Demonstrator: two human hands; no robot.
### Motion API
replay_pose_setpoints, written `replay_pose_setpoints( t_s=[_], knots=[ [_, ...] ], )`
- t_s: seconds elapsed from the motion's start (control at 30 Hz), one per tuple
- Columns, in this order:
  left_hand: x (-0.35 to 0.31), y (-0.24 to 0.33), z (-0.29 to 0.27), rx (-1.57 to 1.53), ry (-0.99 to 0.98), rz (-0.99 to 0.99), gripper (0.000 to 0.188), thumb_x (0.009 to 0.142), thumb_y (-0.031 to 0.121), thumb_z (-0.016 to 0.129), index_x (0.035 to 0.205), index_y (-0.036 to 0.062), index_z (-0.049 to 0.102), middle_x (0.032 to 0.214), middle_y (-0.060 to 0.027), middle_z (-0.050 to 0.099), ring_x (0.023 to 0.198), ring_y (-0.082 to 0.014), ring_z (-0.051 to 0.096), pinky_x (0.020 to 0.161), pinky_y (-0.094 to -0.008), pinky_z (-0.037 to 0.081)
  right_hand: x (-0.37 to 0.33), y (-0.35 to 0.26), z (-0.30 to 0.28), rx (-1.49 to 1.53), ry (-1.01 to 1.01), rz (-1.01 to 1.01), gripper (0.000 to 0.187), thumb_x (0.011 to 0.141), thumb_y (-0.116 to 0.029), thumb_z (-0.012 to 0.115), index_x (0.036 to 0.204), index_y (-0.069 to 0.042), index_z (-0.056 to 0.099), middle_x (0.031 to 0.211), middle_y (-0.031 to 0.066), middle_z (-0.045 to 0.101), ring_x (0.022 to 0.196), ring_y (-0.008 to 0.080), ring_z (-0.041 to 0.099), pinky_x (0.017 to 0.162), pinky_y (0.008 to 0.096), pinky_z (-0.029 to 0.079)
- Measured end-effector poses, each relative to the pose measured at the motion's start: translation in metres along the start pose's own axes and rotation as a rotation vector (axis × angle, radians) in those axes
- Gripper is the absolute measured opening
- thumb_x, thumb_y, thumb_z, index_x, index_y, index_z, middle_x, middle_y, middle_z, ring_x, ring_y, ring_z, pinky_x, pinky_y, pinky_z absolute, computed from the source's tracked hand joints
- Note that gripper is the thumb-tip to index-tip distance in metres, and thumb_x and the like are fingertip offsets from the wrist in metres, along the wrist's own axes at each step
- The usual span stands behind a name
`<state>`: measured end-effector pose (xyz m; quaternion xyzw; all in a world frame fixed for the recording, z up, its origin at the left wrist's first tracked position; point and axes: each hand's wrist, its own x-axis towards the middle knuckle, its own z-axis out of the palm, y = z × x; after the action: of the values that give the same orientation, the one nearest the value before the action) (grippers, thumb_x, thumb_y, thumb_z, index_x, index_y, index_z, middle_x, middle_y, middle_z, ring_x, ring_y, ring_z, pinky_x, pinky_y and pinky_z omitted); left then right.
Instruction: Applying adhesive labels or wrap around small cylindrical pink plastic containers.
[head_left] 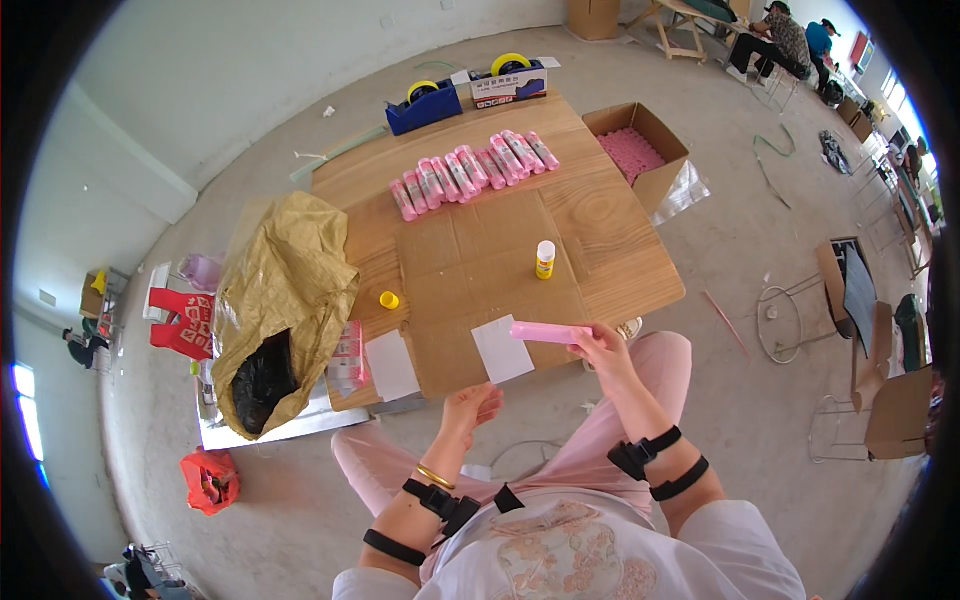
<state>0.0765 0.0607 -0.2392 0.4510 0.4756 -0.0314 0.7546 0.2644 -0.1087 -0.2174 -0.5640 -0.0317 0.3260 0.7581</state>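
A smooth pink roll [548,332] lies sideways in my right hand [602,355], its right end gripped between thumb and fingers, above the table's near edge. My left hand [472,412] holds nothing that I can see. Its fingers are loosely bent and apart from the thumb, close to the near edge of a white paper sheet [503,347]. A second white sheet [393,366] lies farther left. On the flattened cardboard [480,270] an uncapped glue stick [545,260] stands upright, and a yellow cap [389,300] sits to its left.
Wrapped pink rolls [470,170] lie in a row across the wooden table [630,255]. Behind them stand blue tape dispensers [424,106]. A carton [650,185] of pink pieces is at the right. A gold woven sack [290,260] covers the left side. People [775,45] sit far off.
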Motion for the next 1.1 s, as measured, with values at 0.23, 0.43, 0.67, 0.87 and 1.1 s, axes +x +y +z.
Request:
replay_pose_setpoints(
  t_s=[0.23,0.43,0.67,0.87,1.1],
  knots=[
    [0.015,0.012,0.024,-0.096,0.013,0.049,0.025,0.085,0.025,0.064,0.097,0.0034,0.061,0.095,-0.0069,0.066,0.083,-0.0147,0.064,0.069,-0.0248,0.049,0.034,0.034,0.015,-0.003,-0.054,0.042,0.026,0.088,-0.023,0.062,0.101,-0.001,0.060,0.090,0.0028,0.062,0.078,0.0107,0.058,0.075,0.0230,0.045],
    [0.028,0.013,0.022,-0.155,0.064,0.079,0.016,0.083,0.022,0.067,0.085,0.0084,0.059,0.090,-0.0035,0.064,0.088,-0.0143,0.062,0.072,-0.0278,0.047,0.030,0.041,0.026,-0.072,-0.031,-0.003,0.023,0.088,-0.020,0.061,0.100,0.000,0.060,0.086,0.0025,0.062,0.074,0.0088,0.057,0.070,0.0214,0.044],
    [0.015,0.039,0.021,-0.404,-0.045,0.018,0.015,0.081,0.022,0.068,0.088,0.0123,0.058,0.099,-0.0023,0.059,0.102,-0.0187,0.056,0.078,-0.0427,0.044,0.030,0.038,0.022,-0.094,0.019,0.018,0.024,0.088,-0.023,0.062,0.099,-0.002,0.060,0.085,0.0010,0.061,0.076,0.0085,0.056,0.073,0.0221,0.043],
    [0.018,0.044,0.011,-0.463,-0.122,0.024,0.033,0.079,0.025,0.069,0.103,0.0099,0.052,0.106,-0.0032,0.055,0.105,-0.0228,0.055,0.082,-0.0497,0.042,0.037,0.042,0.019,-0.015,0.003,0.068,0.026,0.088,-0.026,0.061,0.100,-0.003,0.061,0.087,0.0015,0.062,0.077,0.0087,0.056,0.074,0.0223,0.043],
    [0.004,0.045,0.009,-0.358,-0.116,0.186,0.030,0.084,0.012,0.062,0.110,0.0062,0.050,0.107,-0.0064,0.058,0.103,-0.0225,0.058,0.084,-0.0444,0.050,0.030,0.022,0.028,0.236,-0.089,0.136,0.025,0.089,-0.026,0.060,0.101,-0.003,0.061,0.092,0.0021,0.062,0.081,0.0090,0.055,0.076,0.0215,0.042]
  ],
)
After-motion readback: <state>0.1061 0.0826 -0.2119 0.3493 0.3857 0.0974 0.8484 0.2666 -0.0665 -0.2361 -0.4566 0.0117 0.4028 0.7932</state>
